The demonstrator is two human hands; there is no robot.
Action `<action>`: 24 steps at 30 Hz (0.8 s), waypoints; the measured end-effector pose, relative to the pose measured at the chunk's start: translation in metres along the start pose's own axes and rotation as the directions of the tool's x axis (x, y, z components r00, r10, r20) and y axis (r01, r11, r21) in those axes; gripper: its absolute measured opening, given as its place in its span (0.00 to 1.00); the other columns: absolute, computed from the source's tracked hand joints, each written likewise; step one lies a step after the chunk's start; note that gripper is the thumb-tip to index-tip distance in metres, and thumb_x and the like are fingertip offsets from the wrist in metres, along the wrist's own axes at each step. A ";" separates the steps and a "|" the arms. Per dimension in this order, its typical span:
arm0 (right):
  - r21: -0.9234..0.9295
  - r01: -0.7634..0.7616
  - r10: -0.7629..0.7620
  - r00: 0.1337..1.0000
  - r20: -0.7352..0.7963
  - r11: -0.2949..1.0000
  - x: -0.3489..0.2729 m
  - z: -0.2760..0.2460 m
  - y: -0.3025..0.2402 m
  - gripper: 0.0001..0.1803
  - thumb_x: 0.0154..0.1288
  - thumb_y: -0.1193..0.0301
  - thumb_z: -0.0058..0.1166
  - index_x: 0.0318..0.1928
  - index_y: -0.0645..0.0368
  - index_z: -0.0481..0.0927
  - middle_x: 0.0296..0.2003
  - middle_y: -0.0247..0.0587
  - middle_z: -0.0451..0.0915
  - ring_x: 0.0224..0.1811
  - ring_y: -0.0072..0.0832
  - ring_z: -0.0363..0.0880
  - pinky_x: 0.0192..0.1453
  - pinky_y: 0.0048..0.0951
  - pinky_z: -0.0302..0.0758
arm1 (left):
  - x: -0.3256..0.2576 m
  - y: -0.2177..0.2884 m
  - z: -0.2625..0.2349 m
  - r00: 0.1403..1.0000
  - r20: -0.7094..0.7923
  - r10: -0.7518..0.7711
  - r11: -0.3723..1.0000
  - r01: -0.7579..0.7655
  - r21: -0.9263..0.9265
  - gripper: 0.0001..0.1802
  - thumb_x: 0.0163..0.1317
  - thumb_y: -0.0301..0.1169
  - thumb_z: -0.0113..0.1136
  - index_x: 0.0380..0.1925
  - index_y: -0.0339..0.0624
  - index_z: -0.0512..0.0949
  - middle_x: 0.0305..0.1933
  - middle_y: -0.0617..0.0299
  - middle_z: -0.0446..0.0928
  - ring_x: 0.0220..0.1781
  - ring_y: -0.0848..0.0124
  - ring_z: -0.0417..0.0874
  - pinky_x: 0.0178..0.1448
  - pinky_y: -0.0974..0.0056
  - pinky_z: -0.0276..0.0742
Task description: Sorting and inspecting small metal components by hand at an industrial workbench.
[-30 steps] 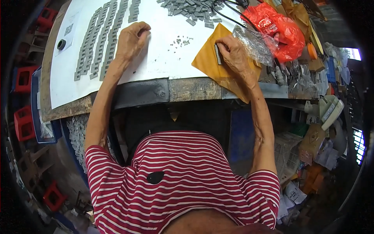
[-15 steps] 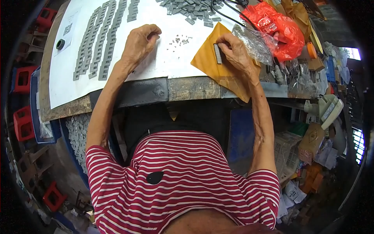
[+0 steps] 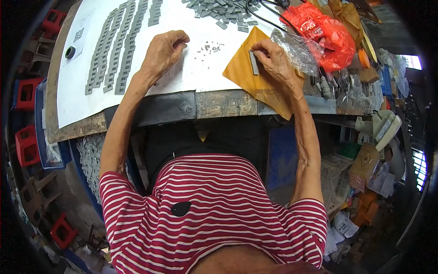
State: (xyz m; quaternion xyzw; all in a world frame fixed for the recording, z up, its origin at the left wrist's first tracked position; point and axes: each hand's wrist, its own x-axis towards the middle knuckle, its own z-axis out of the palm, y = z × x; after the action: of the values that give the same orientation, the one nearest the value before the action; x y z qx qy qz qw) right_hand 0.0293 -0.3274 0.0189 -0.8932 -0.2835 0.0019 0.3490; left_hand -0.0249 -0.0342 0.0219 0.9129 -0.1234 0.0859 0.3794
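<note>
Centrally, right hand grip pinching grey strip over yellow envelope, left hand curled, seemingly empty.

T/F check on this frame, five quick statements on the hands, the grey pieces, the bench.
1. The right hand pinches a small grey piece over the yellow envelope. True.
2. The left hand rests on the red plastic bag. False: it is on the white sheet, beside a scatter of tiny parts.
3. Grey pieces lie in long rows left of the left hand. True.
4. The yellow envelope hangs over the bench edge. True.
5. The loose pile of grey pieces sits at the near edge. False: it is at the far side.
</note>
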 end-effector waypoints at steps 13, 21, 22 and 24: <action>-0.046 -0.019 0.022 0.997 0.078 0.999 0.005 -0.003 -0.002 0.08 0.58 0.73 0.48 0.36 0.65 0.73 0.30 0.45 0.77 0.33 0.33 0.76 0.39 0.29 0.72 | -0.002 0.005 -0.002 0.997 0.070 -0.044 0.999 0.043 0.012 0.08 0.56 0.23 0.52 0.36 0.35 0.77 0.34 0.55 0.79 0.36 0.67 0.80 0.41 0.66 0.76; -0.074 -0.007 0.012 0.997 0.074 0.997 0.003 -0.004 -0.004 0.07 0.58 0.75 0.49 0.36 0.65 0.73 0.29 0.41 0.76 0.33 0.28 0.76 0.39 0.26 0.72 | -0.003 0.006 -0.002 0.995 0.095 -0.039 0.999 0.039 0.003 0.09 0.56 0.23 0.52 0.36 0.35 0.76 0.35 0.54 0.79 0.38 0.66 0.80 0.43 0.65 0.77; -0.078 0.011 -0.006 0.998 0.063 0.997 0.003 -0.003 -0.004 0.07 0.58 0.75 0.49 0.36 0.65 0.73 0.29 0.42 0.76 0.33 0.28 0.76 0.38 0.27 0.72 | -0.004 0.006 -0.001 0.994 0.101 -0.048 0.999 0.048 0.003 0.09 0.56 0.23 0.52 0.36 0.35 0.76 0.35 0.53 0.79 0.38 0.66 0.80 0.45 0.64 0.77; -0.082 0.030 -0.026 0.998 0.053 0.996 0.003 -0.002 -0.005 0.06 0.57 0.75 0.49 0.35 0.65 0.73 0.29 0.42 0.75 0.32 0.29 0.76 0.37 0.27 0.72 | -0.004 0.010 -0.001 0.992 0.108 -0.059 0.998 0.060 -0.002 0.09 0.56 0.22 0.52 0.36 0.35 0.76 0.36 0.53 0.79 0.39 0.65 0.80 0.46 0.64 0.77</action>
State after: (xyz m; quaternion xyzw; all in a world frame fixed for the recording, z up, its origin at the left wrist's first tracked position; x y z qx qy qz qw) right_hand 0.0295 -0.3239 0.0238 -0.9025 -0.3048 0.0083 0.3042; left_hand -0.0312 -0.0398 0.0283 0.9185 -0.1167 0.0251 0.3770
